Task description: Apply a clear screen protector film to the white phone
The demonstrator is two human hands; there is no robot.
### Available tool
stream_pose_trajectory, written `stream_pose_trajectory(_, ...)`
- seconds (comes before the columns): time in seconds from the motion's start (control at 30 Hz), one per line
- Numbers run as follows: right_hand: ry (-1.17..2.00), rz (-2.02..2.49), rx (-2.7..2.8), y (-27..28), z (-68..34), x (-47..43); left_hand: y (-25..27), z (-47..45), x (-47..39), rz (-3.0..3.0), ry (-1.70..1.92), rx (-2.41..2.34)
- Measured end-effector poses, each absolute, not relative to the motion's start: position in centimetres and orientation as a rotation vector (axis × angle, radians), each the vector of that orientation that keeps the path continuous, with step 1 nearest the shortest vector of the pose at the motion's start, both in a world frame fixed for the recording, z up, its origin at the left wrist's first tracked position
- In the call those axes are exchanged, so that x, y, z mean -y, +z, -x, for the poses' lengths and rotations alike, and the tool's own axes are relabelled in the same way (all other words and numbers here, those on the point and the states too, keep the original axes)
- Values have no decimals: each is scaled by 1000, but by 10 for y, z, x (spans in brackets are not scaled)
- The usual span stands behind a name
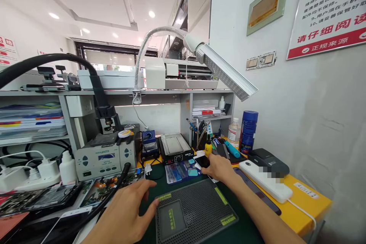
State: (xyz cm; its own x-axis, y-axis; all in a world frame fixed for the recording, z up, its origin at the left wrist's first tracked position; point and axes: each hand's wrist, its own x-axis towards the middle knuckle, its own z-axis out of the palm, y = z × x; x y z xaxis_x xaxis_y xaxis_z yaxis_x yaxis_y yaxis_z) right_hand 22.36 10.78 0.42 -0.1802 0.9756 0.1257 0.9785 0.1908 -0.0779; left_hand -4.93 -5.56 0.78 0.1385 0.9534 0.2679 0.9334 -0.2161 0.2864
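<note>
My left hand hovers at the left edge of a grey perforated work mat, thumb and fingers apart, holding nothing. Farther back, my right hand reaches beyond the mat and closes on the near right edge of a small white-framed smartphone with a dark screen. Its thumb lies along the phone's lower edge; the other fingertips are partly hidden. Just behind those fingers stands a yellow bottle with a dark tip. Under the phone's left side is a blue printed sheet.
A heated plate, a soldering station and a hot-air unit line the back. Loose phones and boards crowd the left. At right lie a white power strip and a dark phone. A lamp hangs overhead.
</note>
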Motion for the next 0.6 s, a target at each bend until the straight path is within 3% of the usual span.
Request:
stream_pose_trajectory(0.23, -84, 1868, 2260, -5, -225, -114, 7, 54, 55, -2370, 706, -1943)
stream_pose_trajectory(0.47, -200, 1586, 2126, 1, -219, -105, 13, 81, 49, -2218, 1319, -1986)
stream_pose_trajectory(0.6, -197, 1365, 2071, -2, -206, -96, 21, 92, 71, -2141, 1325, -2108)
